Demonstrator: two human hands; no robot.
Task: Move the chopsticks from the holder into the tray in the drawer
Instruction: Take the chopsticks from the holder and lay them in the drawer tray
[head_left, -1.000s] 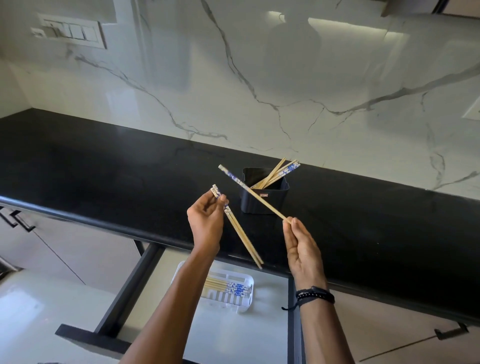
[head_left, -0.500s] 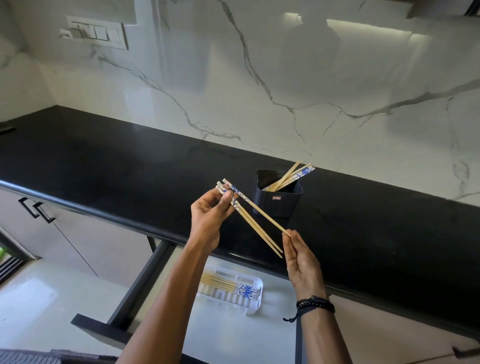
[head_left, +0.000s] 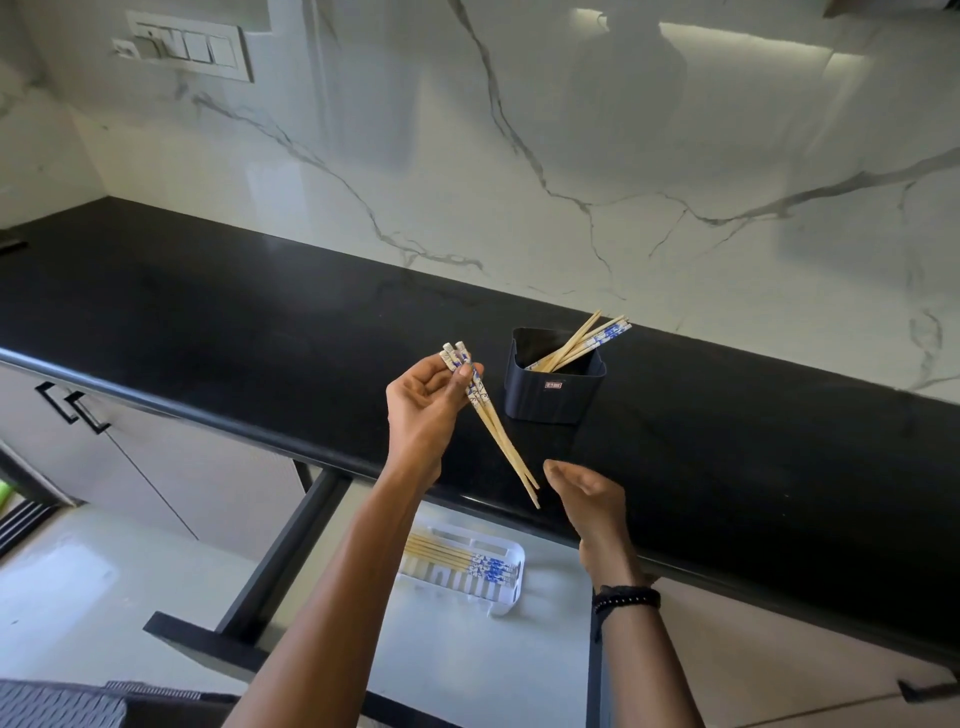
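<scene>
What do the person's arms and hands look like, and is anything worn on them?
Both forearms are bare, with no sleeves in view. The right hand has a black band around its wrist. The left hand shows no ring, band or glove.

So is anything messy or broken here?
Nothing looks broken or spilled. The chopsticks left in the black holder lean to one side, which is normal. The left hand grips a bundle neatly; others lie flat in the white tray.
</scene>
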